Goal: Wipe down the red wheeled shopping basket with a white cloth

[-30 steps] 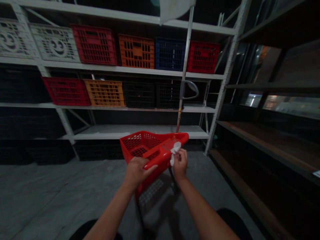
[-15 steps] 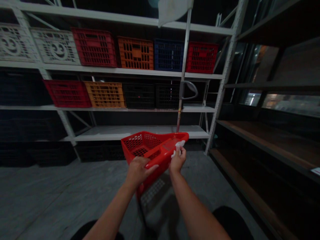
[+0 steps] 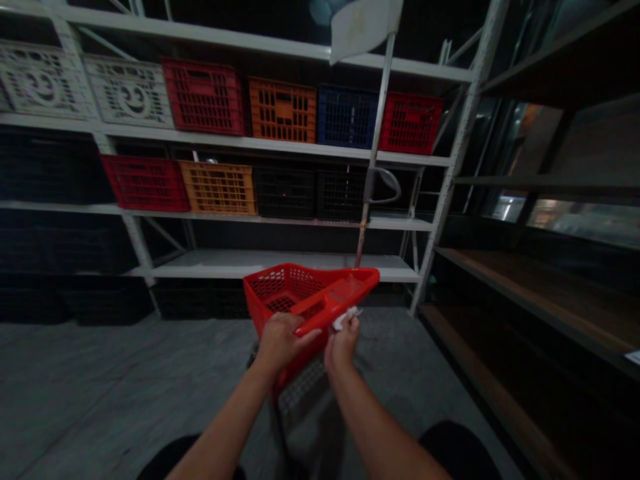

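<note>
At the middle of the concrete floor (image 3: 100,373), just short of a white metal rack (image 3: 459,140), a red shopping cart (image 3: 325,292) of glossy moulded plastic, turned slightly askew. Flared basket with rounded rim and walls pierced by rows of small holes; smooth, thick handle (image 3: 340,307) with a recessed slot beside it and a faint, scuffed rectangle on the flat panel. Over the handle's near end, the left hand (image 3: 280,341), clamped with thumb along the outer side. At the handle's near face, the right hand (image 3: 341,348), fingers pinched together on a crumpled white cloth (image 3: 346,318), soft, creased, possibly paper. Just behind the cart, a slim metal pole (image 3: 379,113), tilted a little, rusty toward its foot, with a grey looped grip (image 3: 369,185) and, at the top, a stained white panel (image 3: 364,30) with a curved lower edge. Farther back on the rack, latticed plastic crates: white with smiling faces (image 3: 130,93), orange (image 3: 283,110), blue (image 3: 347,118), yellow (image 3: 219,189), several red and black. To the right, dark shelving (image 3: 510,270) with brown, worn-looking boards.
</note>
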Demonstrator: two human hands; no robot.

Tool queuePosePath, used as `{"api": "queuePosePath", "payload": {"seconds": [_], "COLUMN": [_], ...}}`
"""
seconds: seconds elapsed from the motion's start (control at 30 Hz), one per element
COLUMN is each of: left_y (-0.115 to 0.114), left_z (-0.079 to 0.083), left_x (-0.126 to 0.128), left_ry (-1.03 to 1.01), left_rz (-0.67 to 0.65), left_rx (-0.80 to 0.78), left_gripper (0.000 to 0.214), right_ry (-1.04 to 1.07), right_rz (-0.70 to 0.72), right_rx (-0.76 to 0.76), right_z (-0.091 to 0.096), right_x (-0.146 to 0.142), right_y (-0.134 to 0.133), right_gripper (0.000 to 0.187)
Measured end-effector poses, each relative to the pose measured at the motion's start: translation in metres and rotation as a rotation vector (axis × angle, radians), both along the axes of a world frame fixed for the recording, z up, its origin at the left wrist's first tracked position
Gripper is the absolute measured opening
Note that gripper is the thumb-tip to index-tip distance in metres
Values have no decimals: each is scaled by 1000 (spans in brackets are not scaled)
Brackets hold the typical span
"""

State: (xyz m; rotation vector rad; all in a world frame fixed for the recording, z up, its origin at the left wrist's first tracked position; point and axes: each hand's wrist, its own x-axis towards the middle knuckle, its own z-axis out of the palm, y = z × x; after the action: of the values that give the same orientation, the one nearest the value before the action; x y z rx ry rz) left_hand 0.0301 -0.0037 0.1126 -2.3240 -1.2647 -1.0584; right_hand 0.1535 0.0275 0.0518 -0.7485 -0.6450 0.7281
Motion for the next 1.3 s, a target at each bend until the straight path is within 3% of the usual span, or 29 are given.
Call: {"api": "queuePosePath", "payload": {"seconds": [0.1,0.17,0.27,0.37,0.47,0.53,0.6,0.73,0.8,1.03,1.1,1.2,1.3], "left_y": [1,1,2,3,4,4,5,4,4,15,15,6,-10], "left_z": [-1,-2,-2,-2,-3,-4,-4,-2,0,-1,2,11,20], "left_x": [-5,-8,-12,-14,-15,-15,-16,-21,-25,-48,-55,-62,-56], "left_ry": [6,3,-11,-13,-15,-20,-21,-11,5,53,64,76,75], "left_rz": [-7,-6,-5,-6,-9,-12,-14,-35,-48,-52,-41,61,200], "left_rx": [-14,-15,-7,-4,-3,-1,3,-8,-34,-96,-106,-68,20], "left_gripper": [32,33,34,35,36,35,35,36,36,41,38,34,35], "right_ry": [52,-116,-622,-1213,-1456,-1462,-1463,-1545,-1559,-1487,-1464,-1408,-1376], "right_rz": [48,-63,-270,-124,-101,-181,-197,1,51,-216,-268,-286,-221], "right_rx": [-7,24,133,232,68,-117,-150,164,224,-168,-219,-145,62], "right_z": [2,13,40,68,87,93,92,78,75,85,82,71,61], "right_x": [-8,7,43,74,92,94,84,50,45,111,116,97,63], "right_y": [-27,-38,-37,-15,9,16,13,-8,-10,28,29,17,-1], "right_gripper": [25,22,13,19,25,25,27,33,33,26,26,30,36]}}
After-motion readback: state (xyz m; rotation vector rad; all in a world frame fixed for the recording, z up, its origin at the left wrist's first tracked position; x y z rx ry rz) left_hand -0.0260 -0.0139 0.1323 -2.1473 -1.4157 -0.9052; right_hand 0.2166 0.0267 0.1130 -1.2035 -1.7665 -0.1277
